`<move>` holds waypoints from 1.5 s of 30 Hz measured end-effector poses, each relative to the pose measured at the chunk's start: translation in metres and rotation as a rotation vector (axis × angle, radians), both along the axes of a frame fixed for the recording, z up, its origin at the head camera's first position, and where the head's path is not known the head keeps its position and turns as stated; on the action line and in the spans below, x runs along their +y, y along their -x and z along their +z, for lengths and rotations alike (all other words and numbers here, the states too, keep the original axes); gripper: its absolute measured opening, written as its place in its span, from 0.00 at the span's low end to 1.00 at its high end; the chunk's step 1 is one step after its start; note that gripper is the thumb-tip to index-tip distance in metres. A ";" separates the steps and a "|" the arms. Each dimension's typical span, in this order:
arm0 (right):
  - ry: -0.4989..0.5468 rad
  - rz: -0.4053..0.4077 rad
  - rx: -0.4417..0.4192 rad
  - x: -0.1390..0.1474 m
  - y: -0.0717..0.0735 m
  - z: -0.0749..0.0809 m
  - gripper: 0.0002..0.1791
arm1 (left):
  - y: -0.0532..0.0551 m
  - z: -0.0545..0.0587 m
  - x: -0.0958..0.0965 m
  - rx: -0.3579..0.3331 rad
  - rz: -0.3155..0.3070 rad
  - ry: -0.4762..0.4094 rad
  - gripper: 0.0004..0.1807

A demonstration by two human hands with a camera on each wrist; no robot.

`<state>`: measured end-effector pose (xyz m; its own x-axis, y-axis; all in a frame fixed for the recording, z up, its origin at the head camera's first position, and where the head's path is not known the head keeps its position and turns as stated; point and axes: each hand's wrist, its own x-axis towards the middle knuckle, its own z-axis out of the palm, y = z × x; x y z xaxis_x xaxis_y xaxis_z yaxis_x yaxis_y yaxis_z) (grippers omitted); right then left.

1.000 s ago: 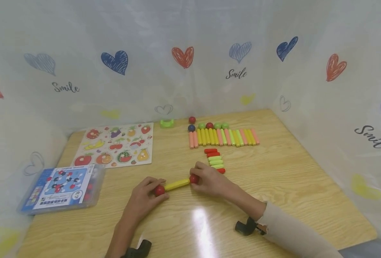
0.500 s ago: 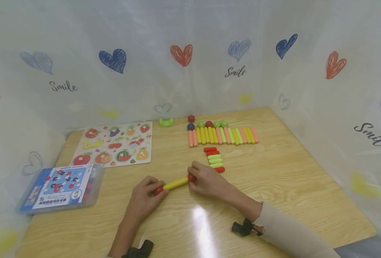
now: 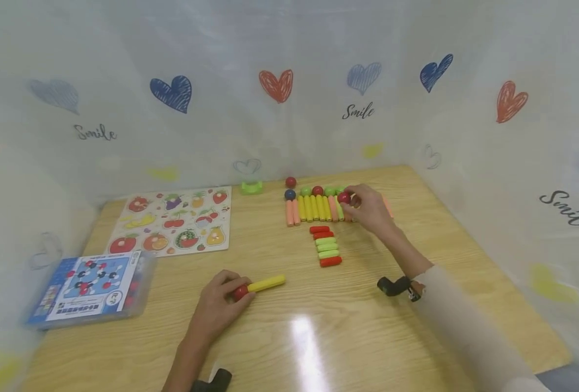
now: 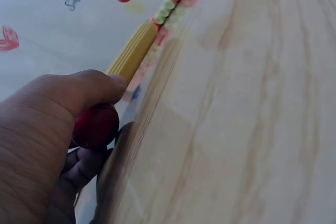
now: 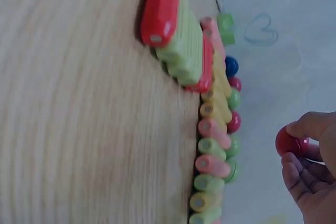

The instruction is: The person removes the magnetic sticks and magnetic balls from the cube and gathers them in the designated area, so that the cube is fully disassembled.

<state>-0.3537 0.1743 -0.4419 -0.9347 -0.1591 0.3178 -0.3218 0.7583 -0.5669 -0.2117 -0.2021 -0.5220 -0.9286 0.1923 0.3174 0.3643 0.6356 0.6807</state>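
Observation:
My left hand [image 3: 214, 306] pinches a glossy red ball [image 3: 241, 293] low over the table. A ridged yellow rod [image 3: 267, 282] sticks out from that ball to the right, its far end bare. Farther back, my right hand [image 3: 372, 209] holds another red ball [image 5: 289, 141] between thumb and fingers, above a row of long rods [image 3: 315, 208] in yellow, pink and green. The hand covers part of this row. In front of the row lies a stack of short rods [image 3: 327, 246], red and light green.
Behind the rods sit a blue ball [image 3: 290, 195], red balls and green balls. A light green curved piece [image 3: 251, 188] lies left of them. At the left are a fruit picture board [image 3: 171, 222] and a clear plastic case [image 3: 142, 294]. A printed curtain [image 3: 220, 125] surrounds the table.
My right hand has pulled its red ball off the yellow rod's right end and carried it back and right over the rod row. My left hand has stayed nearly still.

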 end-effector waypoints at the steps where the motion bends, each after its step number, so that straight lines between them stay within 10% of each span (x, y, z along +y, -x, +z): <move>1: -0.006 -0.024 -0.009 0.008 0.009 -0.001 0.20 | 0.001 -0.001 0.000 -0.002 -0.007 0.001 0.14; 10: -0.060 -0.074 -0.144 0.046 0.064 -0.019 0.24 | -0.001 -0.005 0.003 -0.035 -0.003 -0.031 0.13; 24: -0.084 -0.073 -0.221 0.050 0.078 -0.026 0.23 | -0.001 -0.001 0.003 -0.006 -0.023 -0.001 0.13; 31: -0.084 0.084 -0.038 0.012 0.041 -0.005 0.19 | 0.000 0.003 0.001 -0.017 -0.009 0.011 0.13; 37: -0.147 0.470 0.138 -0.045 -0.018 -0.010 0.15 | 0.001 0.007 -0.001 -0.037 -0.007 0.004 0.13; 45: -0.359 0.740 -0.064 -0.101 -0.073 -0.027 0.17 | -0.002 0.005 0.000 -0.058 -0.001 -0.045 0.13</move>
